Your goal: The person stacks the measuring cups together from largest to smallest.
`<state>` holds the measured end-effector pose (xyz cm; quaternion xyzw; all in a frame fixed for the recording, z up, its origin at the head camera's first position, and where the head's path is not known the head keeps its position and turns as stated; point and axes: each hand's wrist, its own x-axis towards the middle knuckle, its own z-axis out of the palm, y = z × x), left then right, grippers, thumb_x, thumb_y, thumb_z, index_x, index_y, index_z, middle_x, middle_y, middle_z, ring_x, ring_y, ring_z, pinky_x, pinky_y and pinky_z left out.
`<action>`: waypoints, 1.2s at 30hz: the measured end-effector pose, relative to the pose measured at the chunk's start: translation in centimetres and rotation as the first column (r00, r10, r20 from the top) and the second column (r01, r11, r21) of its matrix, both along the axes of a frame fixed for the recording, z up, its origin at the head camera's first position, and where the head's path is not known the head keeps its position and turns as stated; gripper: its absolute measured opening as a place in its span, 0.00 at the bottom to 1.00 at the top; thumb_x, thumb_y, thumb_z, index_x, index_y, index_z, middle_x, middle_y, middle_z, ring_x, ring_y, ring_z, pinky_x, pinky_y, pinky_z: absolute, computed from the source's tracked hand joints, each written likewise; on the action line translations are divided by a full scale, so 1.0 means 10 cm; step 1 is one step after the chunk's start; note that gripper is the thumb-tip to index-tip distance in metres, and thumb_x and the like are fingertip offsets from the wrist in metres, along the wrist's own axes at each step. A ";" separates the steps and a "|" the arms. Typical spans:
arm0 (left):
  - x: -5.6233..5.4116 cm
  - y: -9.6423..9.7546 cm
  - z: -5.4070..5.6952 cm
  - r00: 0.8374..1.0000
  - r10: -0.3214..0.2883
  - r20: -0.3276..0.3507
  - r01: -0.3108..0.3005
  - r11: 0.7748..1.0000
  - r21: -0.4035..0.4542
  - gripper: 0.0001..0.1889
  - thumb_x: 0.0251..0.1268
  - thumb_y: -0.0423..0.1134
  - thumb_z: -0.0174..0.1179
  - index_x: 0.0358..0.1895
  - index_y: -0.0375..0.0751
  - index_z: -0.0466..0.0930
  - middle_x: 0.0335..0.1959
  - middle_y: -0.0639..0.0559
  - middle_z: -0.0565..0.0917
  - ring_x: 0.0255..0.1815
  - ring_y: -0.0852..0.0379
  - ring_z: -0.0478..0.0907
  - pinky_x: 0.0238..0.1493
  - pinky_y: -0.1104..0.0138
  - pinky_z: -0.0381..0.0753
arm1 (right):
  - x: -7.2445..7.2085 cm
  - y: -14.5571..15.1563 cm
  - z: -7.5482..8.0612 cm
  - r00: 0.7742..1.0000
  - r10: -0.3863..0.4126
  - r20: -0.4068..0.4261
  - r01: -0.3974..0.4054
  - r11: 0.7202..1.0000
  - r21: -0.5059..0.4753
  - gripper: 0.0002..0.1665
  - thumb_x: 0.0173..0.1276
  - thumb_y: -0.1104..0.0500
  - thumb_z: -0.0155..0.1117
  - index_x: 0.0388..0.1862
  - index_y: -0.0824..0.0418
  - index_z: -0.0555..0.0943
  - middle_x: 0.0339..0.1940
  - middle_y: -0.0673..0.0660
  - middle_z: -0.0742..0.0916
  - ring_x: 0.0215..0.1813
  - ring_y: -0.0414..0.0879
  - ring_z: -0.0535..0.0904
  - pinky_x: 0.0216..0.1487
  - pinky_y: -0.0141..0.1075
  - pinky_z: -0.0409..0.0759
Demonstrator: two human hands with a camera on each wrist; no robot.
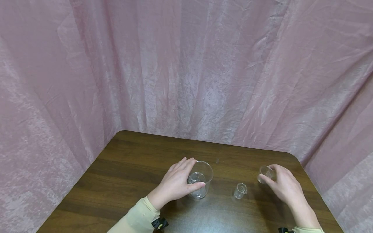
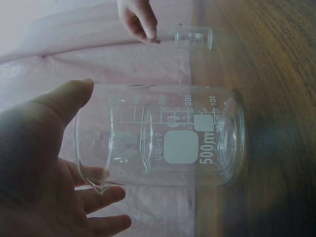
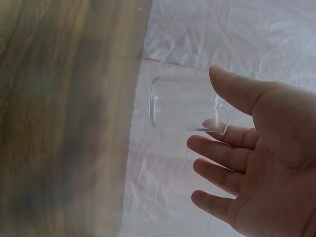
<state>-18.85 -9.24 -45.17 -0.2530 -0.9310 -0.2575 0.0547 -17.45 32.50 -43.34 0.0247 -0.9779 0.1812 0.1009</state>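
A large 500 ml glass beaker (image 2: 181,147) stands upright on the table with a smaller beaker (image 1: 197,181) nested inside it. My left hand (image 1: 180,182) holds the large beaker near its rim, thumb on one side and fingers on the other. In the left wrist view, its thumb (image 2: 74,98) touches the rim. On the right, my right hand (image 1: 284,183) pinches another glass beaker (image 3: 180,103) by the rim between thumb and forefinger; its base is off the table. Its other fingers are spread below. A tiny beaker (image 1: 240,191) stands upright between the hands.
The brown wooden table (image 1: 131,161) has rounded far corners. Pink curtains (image 1: 204,71) hang behind it and along both sides. The tiny beaker stands to the right of the large one, nearer the table's front than the right hand's beaker.
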 end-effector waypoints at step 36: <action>-0.02 -0.01 -0.02 1.000 0.000 0.009 0.000 1.000 0.003 0.51 0.71 0.74 0.65 0.85 0.44 0.68 0.85 0.44 0.70 0.87 0.38 0.61 0.80 0.35 0.63 | 0.08 -0.26 0.15 0.993 0.066 -0.096 -0.064 0.998 0.025 0.39 0.73 0.42 0.79 0.65 0.72 0.81 0.61 0.74 0.86 0.66 0.75 0.79 0.61 0.71 0.78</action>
